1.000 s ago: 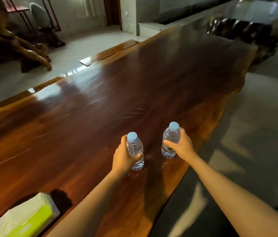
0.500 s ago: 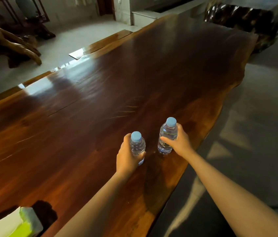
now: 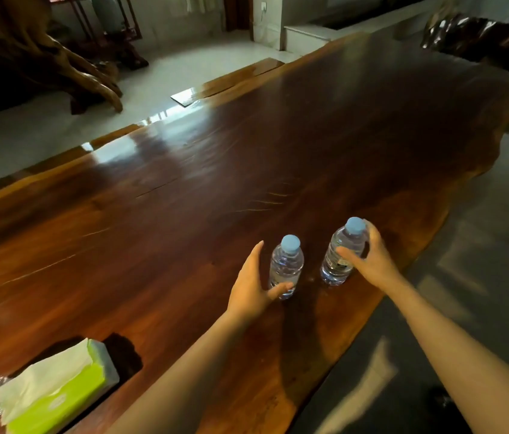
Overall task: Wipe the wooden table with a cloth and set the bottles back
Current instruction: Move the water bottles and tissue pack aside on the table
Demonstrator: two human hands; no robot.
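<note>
Evidently the left hand [image 3: 251, 285] had just let go; half a second earlier it was wrapped around the left bottle [image 3: 286, 267], and now its fingers were spread, with only the thumb near the base, so the grip was released. The right hand [image 3: 369, 260] had loosened less; its thumb and fingers were curled around the right bottle [image 3: 342, 252], lightly grasping it. Both bottles stood upright, near each other, on the wooden table [image 3: 184, 195] close to its right edge; that suggested the setting-back step was nearly finished, with only the right hand left to withdraw. The bottles were clear ribbed plastic with pale blue caps, filled with water; the table was a glossy dark red-brown slab with an irregular edge; a soft green tissue pack [image 3: 56, 391] lay at the near left.
</note>
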